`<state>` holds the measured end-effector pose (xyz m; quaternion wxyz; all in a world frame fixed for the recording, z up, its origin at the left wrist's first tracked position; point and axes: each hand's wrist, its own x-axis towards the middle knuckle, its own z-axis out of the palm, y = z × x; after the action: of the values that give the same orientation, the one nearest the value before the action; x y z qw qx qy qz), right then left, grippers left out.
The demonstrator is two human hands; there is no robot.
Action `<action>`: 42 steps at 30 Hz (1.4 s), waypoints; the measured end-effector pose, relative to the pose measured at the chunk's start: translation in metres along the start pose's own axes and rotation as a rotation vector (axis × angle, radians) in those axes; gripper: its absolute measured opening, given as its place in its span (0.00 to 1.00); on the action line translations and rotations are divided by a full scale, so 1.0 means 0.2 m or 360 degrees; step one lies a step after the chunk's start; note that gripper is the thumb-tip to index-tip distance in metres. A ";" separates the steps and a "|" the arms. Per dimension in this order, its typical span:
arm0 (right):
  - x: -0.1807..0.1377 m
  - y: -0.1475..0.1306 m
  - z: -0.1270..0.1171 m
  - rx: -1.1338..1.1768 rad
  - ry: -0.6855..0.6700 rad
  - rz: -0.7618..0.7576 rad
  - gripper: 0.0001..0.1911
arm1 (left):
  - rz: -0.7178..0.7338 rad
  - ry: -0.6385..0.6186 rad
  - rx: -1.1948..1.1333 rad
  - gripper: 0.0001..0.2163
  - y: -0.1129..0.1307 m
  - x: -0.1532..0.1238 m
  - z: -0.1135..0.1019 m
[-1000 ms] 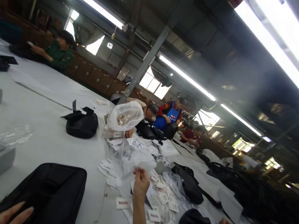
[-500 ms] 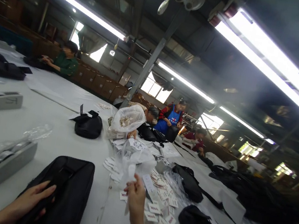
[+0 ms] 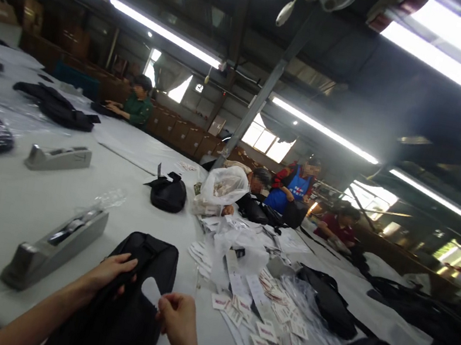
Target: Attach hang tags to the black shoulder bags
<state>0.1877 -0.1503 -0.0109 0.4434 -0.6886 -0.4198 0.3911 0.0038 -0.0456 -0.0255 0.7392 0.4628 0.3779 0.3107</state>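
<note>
A black bag (image 3: 120, 328) lies on the white table in front of me. My left hand (image 3: 111, 271) is closed on its upper left part, fingers curled under a fold or strap. Pinched between thumb and fingers of my right hand (image 3: 181, 320) is a white round-ended tag (image 3: 151, 289), held over the bag's right side. Any print on the tag is not visible. Just right of my right hand, many small printed cards (image 3: 269, 331) lie spread out, with a clear plastic bag (image 3: 243, 252) behind them.
Two grey tape dispensers (image 3: 59, 246) stand on the left. A small black bag (image 3: 168, 194) sits further back, near a plastic sack (image 3: 223, 186). More black bags (image 3: 326, 299) lie to the right. Several people work around the table, one in a blue apron (image 3: 294, 187).
My right hand has come back from the plastic bag to the black bag, bringing the white tag. The view has swung left. A co-worker's hand at the right is out of sight.
</note>
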 end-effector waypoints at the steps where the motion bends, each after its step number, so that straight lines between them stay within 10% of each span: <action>1: 0.03 -0.02 0.05 -0.0002 -0.0027 0.0008 0.06 | -0.0003 -0.0020 -0.0011 0.21 0.01 0.01 0.00; 10: 0.27 -0.08 0.36 0.0256 -0.0162 0.0056 0.06 | -0.0280 -0.0054 -0.0118 0.23 -0.09 0.00 0.02; 20: 0.24 -0.07 0.24 0.0202 -0.0443 0.0134 0.06 | -0.0258 -0.0035 -0.0155 0.23 -0.07 0.00 0.01; 42: 0.30 -0.08 0.18 0.0053 -0.0325 0.0070 0.13 | -0.0205 0.0213 -0.0339 0.13 -0.09 0.04 0.03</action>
<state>0.1718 -0.0816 -0.0168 0.4011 -0.6468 -0.4411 0.4757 0.0138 -0.0488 -0.0427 0.7756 0.3348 0.4204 0.3311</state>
